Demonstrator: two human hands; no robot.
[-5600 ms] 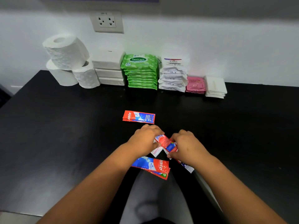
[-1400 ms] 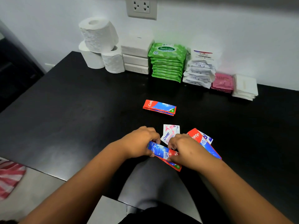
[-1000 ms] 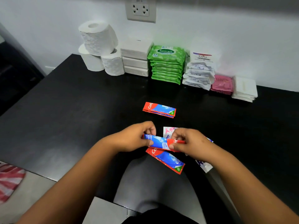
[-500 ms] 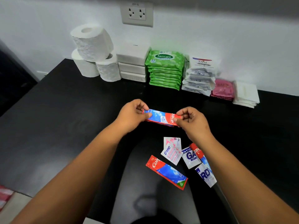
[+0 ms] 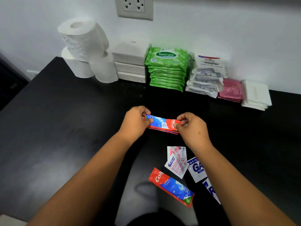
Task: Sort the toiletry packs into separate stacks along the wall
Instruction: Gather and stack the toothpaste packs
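My left hand [image 5: 136, 123] and my right hand [image 5: 192, 128] each pinch one end of a red and blue toothpaste sachet [image 5: 162, 123], which lies on a small stack of like sachets [image 5: 162, 130] at mid-table. Another toothpaste sachet [image 5: 171, 186] lies loose near the front edge. Beside it are a pink and white Gard sachet [image 5: 176, 161] and two blue and white Gard sachets [image 5: 196, 170], partly hidden by my right forearm. Along the wall stand stacks of green Sanicare wipes [image 5: 167, 67], white Dove packs [image 5: 206, 77], pink packs [image 5: 230, 90] and white packs [image 5: 256, 95].
Three toilet rolls [image 5: 86, 51] and a pile of white tissue packs [image 5: 130, 62] stand at the back left by the wall. A wall socket [image 5: 134, 8] is above them. The black table [image 5: 57, 119] ends at the front edge near my body.
Both hands carried a toothpaste sachet from the loose pile at the front up to the sachet stack at mid-table and lowered it onto the stack.
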